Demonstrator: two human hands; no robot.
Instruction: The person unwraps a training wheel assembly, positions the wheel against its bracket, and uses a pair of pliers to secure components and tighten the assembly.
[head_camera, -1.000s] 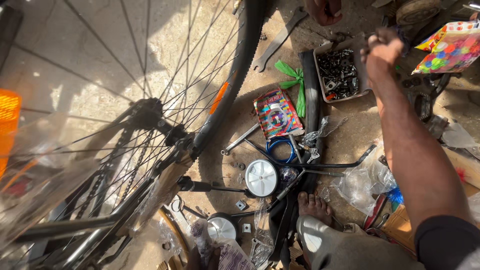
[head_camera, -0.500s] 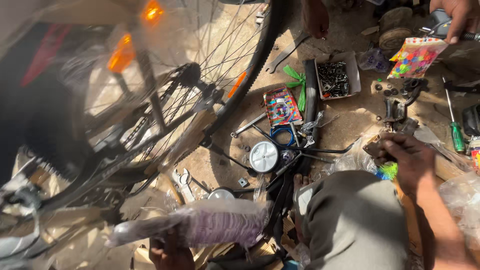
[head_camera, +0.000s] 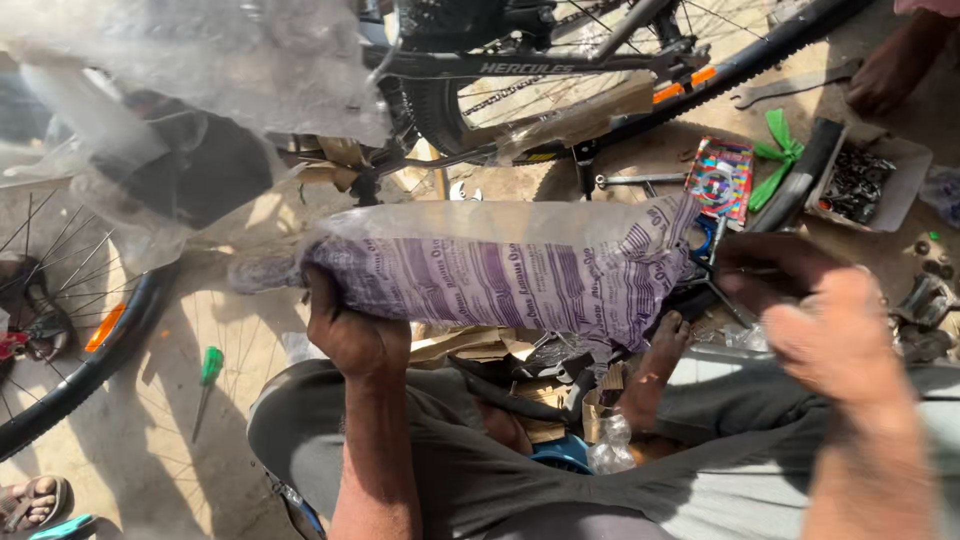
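Fingers of the left hand (head_camera: 350, 335) are curled tight around the near end of a long tube-shaped part wrapped in clear plastic with purple print (head_camera: 500, 270), gripping it from below so it lies nearly level across the middle of the view. Right hand (head_camera: 835, 335) is blurred at about four o'clock from the parcel's far end, fingers spread loosely and clamped on nothing; whether the fingertips touch the wrapping I cannot tell.

Out from the parcel, at twelve o'clock, a grey bicycle frame (head_camera: 540, 65) with its black spoked wheel (head_camera: 720, 70) stands over the sandy ground. At two o'clock from the right hand lies a colourful flat packet (head_camera: 722, 175), a green ribbon-like strip (head_camera: 775, 150) just beside it, then a white tray of dark metal bits (head_camera: 880, 180). Another person's hand (head_camera: 890, 70) sits at the top right corner.

Over at nine o'clock, a second black wheel with an orange reflector (head_camera: 90, 350) curves along the left edge, and a green-handled screwdriver (head_camera: 207, 375) lies on the sand near it. A bare foot (head_camera: 655, 365) rests at six o'clock under the parcel.
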